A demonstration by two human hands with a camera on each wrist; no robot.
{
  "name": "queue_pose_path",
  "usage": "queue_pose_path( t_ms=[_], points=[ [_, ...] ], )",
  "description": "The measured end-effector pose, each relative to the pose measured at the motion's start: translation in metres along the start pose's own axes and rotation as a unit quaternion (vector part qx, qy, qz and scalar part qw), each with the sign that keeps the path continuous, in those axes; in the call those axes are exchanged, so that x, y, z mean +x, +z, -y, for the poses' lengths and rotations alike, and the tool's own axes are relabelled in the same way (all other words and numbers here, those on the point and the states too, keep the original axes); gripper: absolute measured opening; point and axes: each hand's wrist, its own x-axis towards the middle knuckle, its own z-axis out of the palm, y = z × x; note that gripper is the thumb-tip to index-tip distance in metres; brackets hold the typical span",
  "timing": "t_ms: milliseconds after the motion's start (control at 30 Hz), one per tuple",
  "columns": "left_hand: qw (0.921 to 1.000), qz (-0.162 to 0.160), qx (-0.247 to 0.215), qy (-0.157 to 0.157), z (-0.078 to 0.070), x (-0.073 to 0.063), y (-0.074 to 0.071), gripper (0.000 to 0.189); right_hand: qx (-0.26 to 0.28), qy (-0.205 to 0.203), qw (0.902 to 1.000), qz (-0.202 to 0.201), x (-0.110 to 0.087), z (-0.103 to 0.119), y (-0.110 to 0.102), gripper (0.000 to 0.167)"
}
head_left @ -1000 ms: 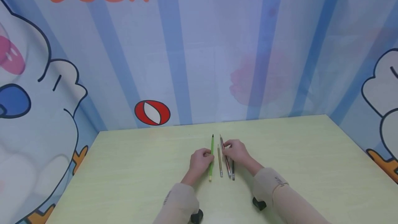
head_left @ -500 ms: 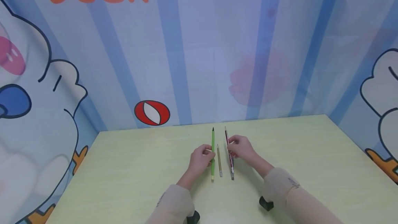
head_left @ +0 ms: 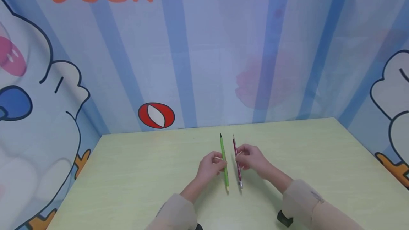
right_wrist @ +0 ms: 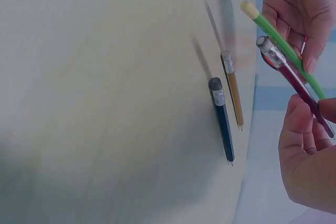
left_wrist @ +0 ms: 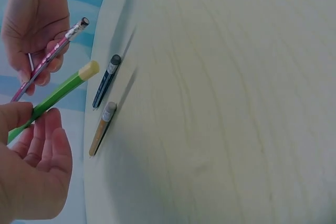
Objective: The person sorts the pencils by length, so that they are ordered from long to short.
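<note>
My left hand [head_left: 210, 168] pinches a green pencil [head_left: 226, 178] between thumb and fingers, its dark tip pointing away and its pale yellow end toward me. Just to the right, my right hand [head_left: 254, 159] pinches a dark red pencil [head_left: 239, 175] with a metal band and eraser. Both pencils are held above the table, side by side and apart in the head view. Below them, a dark blue pencil [left_wrist: 106, 81] and a yellow-brown pencil [left_wrist: 100, 134] lie on the table in the wrist views. From the head, the held pencils and hands mostly hide these two.
The pale wood-grain table [head_left: 143, 180] reaches back to a printed blue striped backdrop [head_left: 211, 63]. Cartoon figures are printed on the side walls. A black strap piece [head_left: 285, 218] shows under the right sleeve.
Both held pencils have risen off the table. The green one has shifted right and the red one right, away from the yellow-brown pencil, which the green one now covers in the head view.
</note>
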Motion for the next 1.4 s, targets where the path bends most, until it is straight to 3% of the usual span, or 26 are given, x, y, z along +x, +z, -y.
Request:
queue_pose_path(
  t_ms=[333,600,933,1133,1400],
  points=[
    [0.9997,0.023,-0.007,0.001,-0.001,-0.012,0.014,0.021,0.030,0.020,0.9988,0.032,-0.016,-0.007,0.001,0.028],
    [0.9991,0.031,0.029,0.005,0.002,-0.018,0.020,0.021,0.034,0.034,0.9978,0.046,-0.022,-0.011,0.002,0.022],
    [0.9986,0.045,0.021,0.016,-0.001,-0.023,0.026,0.021,0.032,0.025,0.9976,0.057,-0.027,-0.015,-0.002,0.022],
    [0.9977,0.056,0.035,0.016,-0.003,-0.020,0.038,0.020,0.007,0.035,0.9988,0.033,-0.030,-0.021,-0.013,0.021],
    [0.9966,0.073,0.038,0.000,-0.011,-0.012,0.066,0.014,-0.024,0.053,0.9981,-0.021,-0.035,-0.028,-0.042,0.026]
  ],
)
